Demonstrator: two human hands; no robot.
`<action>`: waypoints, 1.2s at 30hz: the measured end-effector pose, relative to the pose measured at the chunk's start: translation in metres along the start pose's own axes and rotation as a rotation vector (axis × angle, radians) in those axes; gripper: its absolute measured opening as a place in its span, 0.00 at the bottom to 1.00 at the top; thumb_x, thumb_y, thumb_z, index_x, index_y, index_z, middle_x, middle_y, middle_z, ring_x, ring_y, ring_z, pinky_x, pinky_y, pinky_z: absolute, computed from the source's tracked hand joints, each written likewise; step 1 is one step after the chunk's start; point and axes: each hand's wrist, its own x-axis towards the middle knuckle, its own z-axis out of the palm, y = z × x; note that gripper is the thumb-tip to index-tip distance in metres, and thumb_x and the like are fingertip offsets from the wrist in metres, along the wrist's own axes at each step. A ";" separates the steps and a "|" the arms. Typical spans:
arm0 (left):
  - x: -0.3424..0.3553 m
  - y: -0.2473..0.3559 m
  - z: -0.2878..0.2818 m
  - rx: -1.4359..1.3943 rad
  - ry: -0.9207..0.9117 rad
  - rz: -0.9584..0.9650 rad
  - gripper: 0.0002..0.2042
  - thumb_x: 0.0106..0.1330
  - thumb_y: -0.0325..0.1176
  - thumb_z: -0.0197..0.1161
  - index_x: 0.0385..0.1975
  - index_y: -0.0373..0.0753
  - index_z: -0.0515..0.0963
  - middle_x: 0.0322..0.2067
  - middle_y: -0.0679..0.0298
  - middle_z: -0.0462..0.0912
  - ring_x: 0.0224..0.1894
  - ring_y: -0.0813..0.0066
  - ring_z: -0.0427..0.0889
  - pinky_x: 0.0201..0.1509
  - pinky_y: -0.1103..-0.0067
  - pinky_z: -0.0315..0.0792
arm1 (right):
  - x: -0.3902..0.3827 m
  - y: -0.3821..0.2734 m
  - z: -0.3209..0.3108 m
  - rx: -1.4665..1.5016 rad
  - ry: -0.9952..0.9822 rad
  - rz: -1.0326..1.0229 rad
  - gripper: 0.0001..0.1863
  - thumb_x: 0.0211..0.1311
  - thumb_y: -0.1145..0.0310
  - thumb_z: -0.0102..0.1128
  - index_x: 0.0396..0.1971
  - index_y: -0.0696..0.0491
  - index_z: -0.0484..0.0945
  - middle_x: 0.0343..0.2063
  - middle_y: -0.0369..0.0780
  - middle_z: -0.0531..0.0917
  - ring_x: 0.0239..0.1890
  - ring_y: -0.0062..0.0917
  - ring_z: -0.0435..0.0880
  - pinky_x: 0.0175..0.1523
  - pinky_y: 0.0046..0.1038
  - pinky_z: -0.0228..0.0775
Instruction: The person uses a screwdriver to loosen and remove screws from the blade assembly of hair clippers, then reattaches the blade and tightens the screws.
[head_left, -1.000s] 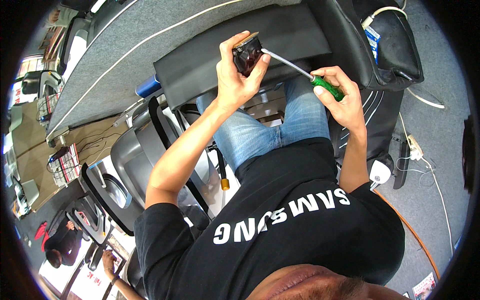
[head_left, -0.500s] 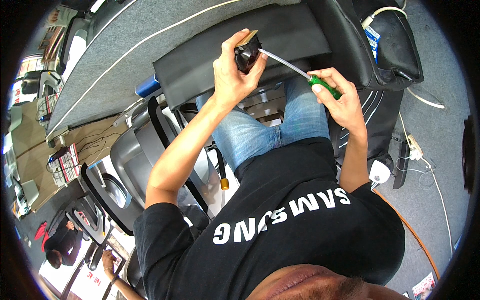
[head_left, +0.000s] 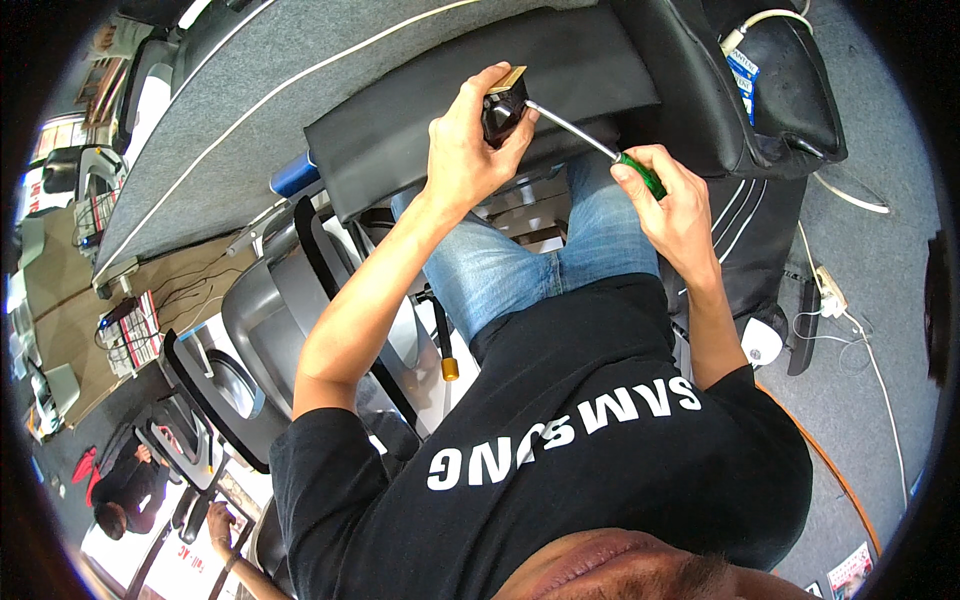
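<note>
One diagonal screwdriver, tip upper-left

Green screwdriver handle, black block

A grey floor runs beside black padded seating and a grey chair.

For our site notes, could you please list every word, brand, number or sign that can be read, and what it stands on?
The wording itself is not copied here.
Black T-shirt: large white capitals, readable.
White surface, lower left: red lettering, partly legible.
Blue packets, upper right: pale lettering, barely legible.
Leaflet, lower right: print too small to read.
Green-handled screwdriver: no readable text.
</note>
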 end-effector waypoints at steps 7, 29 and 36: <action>-0.001 -0.001 0.000 -0.013 -0.015 -0.042 0.29 0.66 0.30 0.76 0.64 0.35 0.70 0.41 0.48 0.89 0.41 0.65 0.92 0.45 0.74 0.84 | 0.005 -0.003 0.005 0.218 -0.064 0.071 0.13 0.71 0.63 0.72 0.39 0.57 0.81 0.24 0.35 0.81 0.27 0.19 0.79 0.35 0.27 0.73; -0.001 -0.001 -0.001 -0.011 -0.014 -0.030 0.29 0.66 0.31 0.76 0.63 0.35 0.69 0.44 0.46 0.89 0.44 0.63 0.92 0.48 0.73 0.84 | 0.012 -0.004 -0.011 0.319 -0.300 0.393 0.19 0.79 0.55 0.62 0.38 0.58 0.85 0.25 0.33 0.79 0.27 0.18 0.77 0.33 0.26 0.70; -0.001 -0.002 -0.002 -0.020 -0.025 -0.051 0.28 0.67 0.31 0.76 0.63 0.34 0.69 0.43 0.48 0.89 0.42 0.66 0.91 0.46 0.74 0.84 | 0.010 -0.008 -0.006 0.026 -0.089 0.025 0.16 0.75 0.58 0.68 0.37 0.58 0.85 0.22 0.34 0.77 0.25 0.18 0.75 0.32 0.26 0.68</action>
